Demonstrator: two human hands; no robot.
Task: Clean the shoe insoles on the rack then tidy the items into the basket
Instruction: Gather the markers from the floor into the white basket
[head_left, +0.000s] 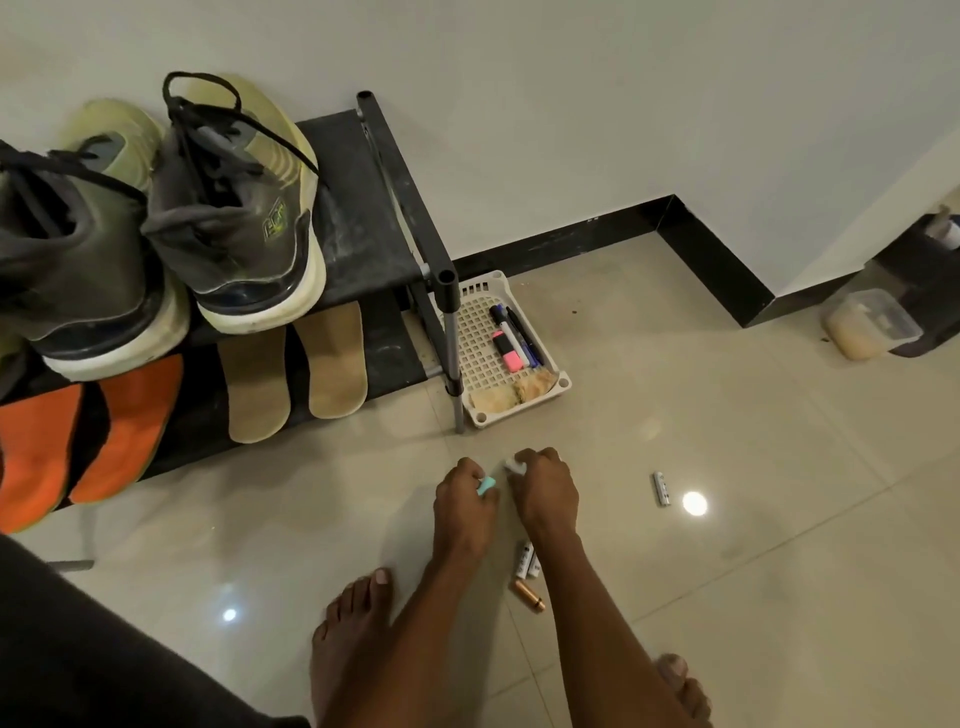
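I see left hand (464, 493) pinching a small teal block eraser (487, 486), right hand (540, 480) curled round a small white piece (514, 464), both low over the floor just short of the white perforated plastic basket (524, 402); basket's long axis runs toward the wall.

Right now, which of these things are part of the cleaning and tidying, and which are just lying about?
Part of the job:
orange insoles
tan insoles
white basket
turquoise piece in left hand
white piece in right hand
loose batteries

Just lying about:
sneakers
lidded tub
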